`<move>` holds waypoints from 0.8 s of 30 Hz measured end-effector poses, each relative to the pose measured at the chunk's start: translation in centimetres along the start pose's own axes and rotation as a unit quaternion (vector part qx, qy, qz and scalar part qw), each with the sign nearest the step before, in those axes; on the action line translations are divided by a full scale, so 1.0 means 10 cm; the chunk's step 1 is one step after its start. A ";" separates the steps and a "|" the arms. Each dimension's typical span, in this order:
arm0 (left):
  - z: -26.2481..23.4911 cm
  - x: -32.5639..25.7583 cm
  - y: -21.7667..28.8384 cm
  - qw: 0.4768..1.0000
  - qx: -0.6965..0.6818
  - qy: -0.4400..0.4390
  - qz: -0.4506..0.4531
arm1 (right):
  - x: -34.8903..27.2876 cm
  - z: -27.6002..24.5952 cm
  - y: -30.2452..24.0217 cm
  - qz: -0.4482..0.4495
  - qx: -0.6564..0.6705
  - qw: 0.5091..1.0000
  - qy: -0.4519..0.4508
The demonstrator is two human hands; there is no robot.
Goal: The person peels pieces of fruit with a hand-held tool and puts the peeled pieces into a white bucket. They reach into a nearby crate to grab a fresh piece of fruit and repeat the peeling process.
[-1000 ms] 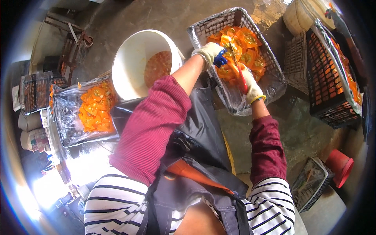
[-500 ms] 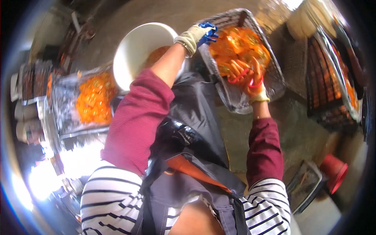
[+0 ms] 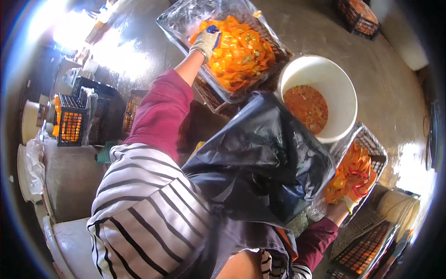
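My left hand (image 3: 207, 43), in a white glove with blue fingers, is in the far crate (image 3: 163, 23) lined with clear plastic. It is closed, its curled fingers against the heaped orange pepper pieces (image 3: 244, 53); what lies inside them is hidden. At the lower right, my right hand (image 3: 356, 189) reaches into a second lined crate (image 3: 377, 162). Red bands show round its fingers, which blend into the orange peppers (image 3: 355, 160) there. A white bucket (image 3: 341, 109) stands between the crates, with reddish, wet scraps (image 3: 306, 108) at its bottom.
A black apron (image 3: 260, 149) spreads over my lap between the crates. More black crates of orange produce (image 3: 70, 125) stand at the left, near a large grey barrel (image 3: 72, 172). Another crate (image 3: 360, 21) lies at the far right, and one more (image 3: 364, 249) at the lower right.
The view has swung to the left. My left hand has gone from the rim of the right crate, past the bucket, to the pile in the left crate. My right hand stays in the right crate.
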State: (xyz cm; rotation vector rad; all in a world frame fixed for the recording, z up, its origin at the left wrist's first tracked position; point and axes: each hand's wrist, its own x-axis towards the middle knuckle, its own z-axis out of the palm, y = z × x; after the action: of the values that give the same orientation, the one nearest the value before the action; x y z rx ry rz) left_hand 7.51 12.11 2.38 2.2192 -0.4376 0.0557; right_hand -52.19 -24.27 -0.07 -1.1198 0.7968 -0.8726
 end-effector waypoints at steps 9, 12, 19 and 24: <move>0.65 0.14 0.12 0.842 0.497 -0.163 0.135 | 0.40 0.26 0.11 0.007 -0.030 1.000 -0.001; 0.96 0.23 -0.18 0.789 0.573 -0.142 0.172 | 0.54 0.10 0.15 0.158 0.161 0.974 0.023; 1.08 -0.33 -0.09 0.844 0.440 -0.294 0.093 | 0.36 0.43 0.11 0.075 -0.024 0.995 0.058; 0.98 -0.51 -0.06 0.967 0.062 -0.220 -0.115 | 0.26 0.55 -0.03 0.037 -0.087 0.994 0.049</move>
State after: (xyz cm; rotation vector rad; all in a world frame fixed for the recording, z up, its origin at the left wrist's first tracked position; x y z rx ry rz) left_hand 1.86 6.46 -5.31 2.3908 -0.4183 -0.5564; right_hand -46.23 -24.34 1.29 -1.1977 1.0046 -0.8116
